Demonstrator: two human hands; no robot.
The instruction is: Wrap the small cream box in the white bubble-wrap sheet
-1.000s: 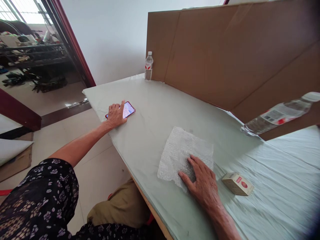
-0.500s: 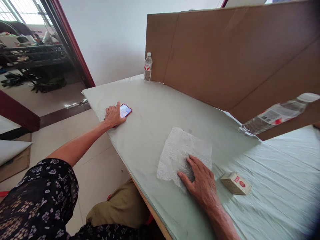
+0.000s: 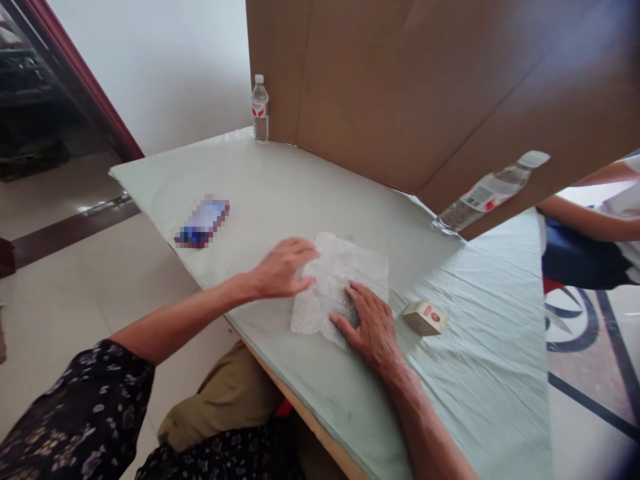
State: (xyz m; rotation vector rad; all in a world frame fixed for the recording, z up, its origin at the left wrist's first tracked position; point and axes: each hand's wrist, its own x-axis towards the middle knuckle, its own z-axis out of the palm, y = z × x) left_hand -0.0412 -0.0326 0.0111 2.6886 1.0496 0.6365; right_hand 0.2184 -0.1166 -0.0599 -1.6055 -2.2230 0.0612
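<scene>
A sheet of bubble wrap [image 3: 325, 280] lies flat on the pale green cloth of the table [image 3: 270, 193]. My right hand [image 3: 373, 327] rests on its right part, fingers spread and nothing gripped. At the sheet's left edge is my left hand [image 3: 287, 268], its fingers apart and nothing in it; whether it touches the wrap I cannot tell. A small printed box [image 3: 425, 318] sits just right of my right hand. Farther left, near the table edge, lies a phone [image 3: 204, 221], blurred out in blocks.
A tall cardboard panel [image 3: 370, 87] stands along the far side. One water bottle [image 3: 260, 110] is upright at its left end; another bottle [image 3: 487, 197] leans by its right end. A person's arm [image 3: 585, 217] shows at the right, beyond the panel.
My left hand has left the phone and come right to the bubble wrap. My right hand stays on the wrap. The view has shifted right and down, bringing another person into sight.
</scene>
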